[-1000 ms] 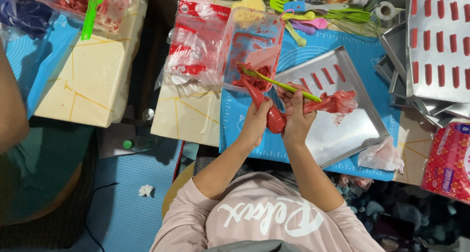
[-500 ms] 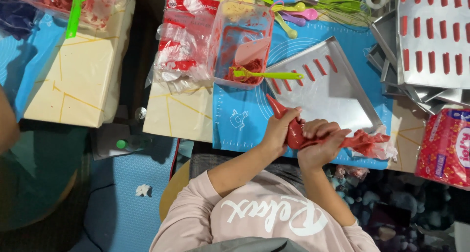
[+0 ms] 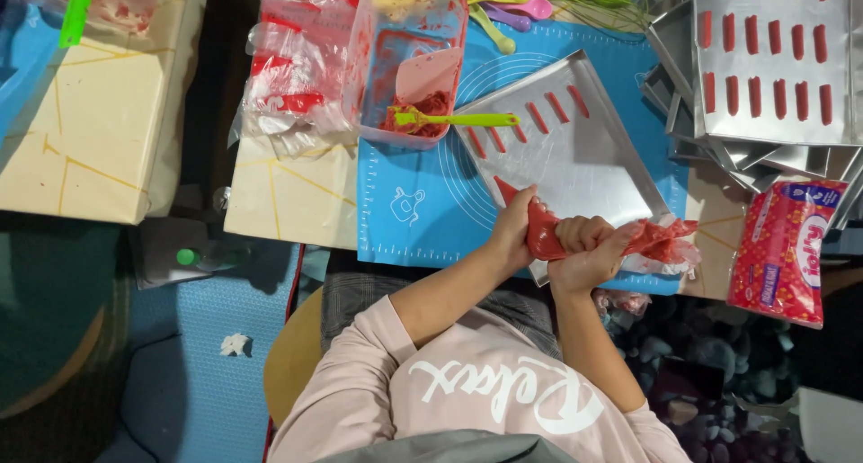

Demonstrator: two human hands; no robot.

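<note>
Blue matting covers the desk under the work, with pale wrapped boxes off to one side and a blue floor mat lower down. On the matting lies a silver baking tray, set at an angle, carrying a short row of red piped strips along its upper edge. A red piping bag lies across the near corner of the tray, its pointed tip aimed at the tray's lower left edge. The left hand is wrapped around the front of the bag close to the tip, fingers curled over it. The right hand is closed in a fist on the fat rear part of the bag, where the crumpled, red-smeared plastic tail sticks out to the right. Just beyond the tray stands a clear plastic tub smeared with red paste, with a green spatula resting across its rim and reaching toward the tray. Coloured measuring spoons lie at the far edge of the matting. To the right, more silver trays are stacked, the top one filled with rows of red strips, and a red packet lies near them. The person wears a pink long-sleeved top.
</note>
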